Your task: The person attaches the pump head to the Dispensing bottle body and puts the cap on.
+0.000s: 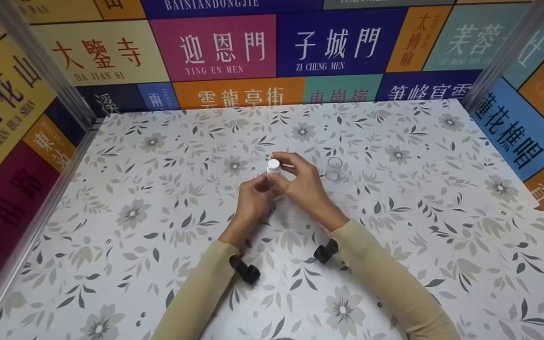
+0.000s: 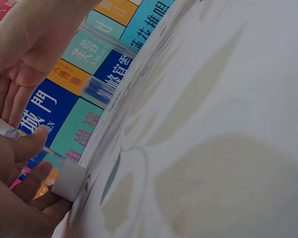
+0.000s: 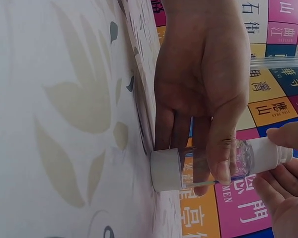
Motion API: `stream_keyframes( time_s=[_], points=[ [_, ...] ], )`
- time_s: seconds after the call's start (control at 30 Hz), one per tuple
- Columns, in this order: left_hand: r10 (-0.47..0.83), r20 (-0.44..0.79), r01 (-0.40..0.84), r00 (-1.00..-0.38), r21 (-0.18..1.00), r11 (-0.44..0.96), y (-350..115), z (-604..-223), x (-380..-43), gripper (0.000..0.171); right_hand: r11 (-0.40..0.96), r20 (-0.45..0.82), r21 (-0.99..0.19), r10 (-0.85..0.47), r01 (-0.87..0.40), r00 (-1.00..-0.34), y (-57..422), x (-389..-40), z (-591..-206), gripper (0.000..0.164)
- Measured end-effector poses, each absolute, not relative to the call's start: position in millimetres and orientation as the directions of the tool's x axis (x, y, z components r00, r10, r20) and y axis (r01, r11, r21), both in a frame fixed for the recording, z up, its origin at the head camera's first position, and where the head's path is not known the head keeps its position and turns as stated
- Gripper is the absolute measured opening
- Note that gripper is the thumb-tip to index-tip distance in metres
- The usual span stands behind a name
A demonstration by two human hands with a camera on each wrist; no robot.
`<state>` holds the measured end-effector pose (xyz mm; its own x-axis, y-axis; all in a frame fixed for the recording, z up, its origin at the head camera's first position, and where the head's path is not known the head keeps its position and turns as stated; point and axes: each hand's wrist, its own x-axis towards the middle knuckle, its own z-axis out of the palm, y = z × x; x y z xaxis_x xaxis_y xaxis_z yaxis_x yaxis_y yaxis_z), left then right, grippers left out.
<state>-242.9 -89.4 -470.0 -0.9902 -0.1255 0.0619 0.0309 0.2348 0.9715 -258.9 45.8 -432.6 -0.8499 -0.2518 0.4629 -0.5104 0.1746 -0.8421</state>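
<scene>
Both hands meet at a small clear bottle point(image 3: 243, 156) with a white band at its base point(image 3: 166, 169) and a stepped white top point(image 1: 274, 165). It stands upright, its base right at the tabletop. My left hand point(image 1: 253, 196) grips the clear body from the side, thumb across it in the right wrist view. At the upper end, my right hand point(image 1: 302, 182) pinches the white top point(image 3: 263, 153) between thumb and fingers. A clear, cup-like cap point(image 1: 334, 169) sits on the table just right of my right hand.
The table point(image 1: 111, 245) wears a white cover printed with grey flowers and leaves. Colourful sign panels point(image 1: 213, 49) enclose its back and sides. Clear corner posts point(image 1: 503, 52) rise at the back. Black wrist mounts point(image 1: 245, 271) hang from both sleeves.
</scene>
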Motion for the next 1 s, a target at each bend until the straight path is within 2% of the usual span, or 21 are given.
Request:
stream_keyframes(
  time_s=[0.3,0.57,0.77,1.0],
  points=[
    [-0.124,0.087,0.057,-0.988,0.971,0.230,-89.7,-470.8,-243.8,0.027,0.169,0.459,-0.846,-0.256,-0.506,-0.851,45.8,-259.1,-432.7,0.038],
    [-0.130,0.072,0.038,-0.989,0.968,0.247,-90.1,-470.6,-243.2,0.042,0.167,0.470,-0.839,-0.257,-0.518,-0.844,45.9,-258.1,-431.5,0.041],
    [-0.129,0.075,0.039,-0.989,0.965,0.259,-89.8,-470.7,-244.0,0.043,0.132,0.500,-0.830,-0.256,-0.542,-0.827,45.2,-259.4,-432.9,0.034],
    [-0.133,0.057,0.021,-0.990,0.967,0.255,-89.5,-470.4,-243.8,0.044,0.173,0.500,-0.817,-0.266,-0.551,-0.824,47.4,-259.3,-432.0,0.035]
  ],
)
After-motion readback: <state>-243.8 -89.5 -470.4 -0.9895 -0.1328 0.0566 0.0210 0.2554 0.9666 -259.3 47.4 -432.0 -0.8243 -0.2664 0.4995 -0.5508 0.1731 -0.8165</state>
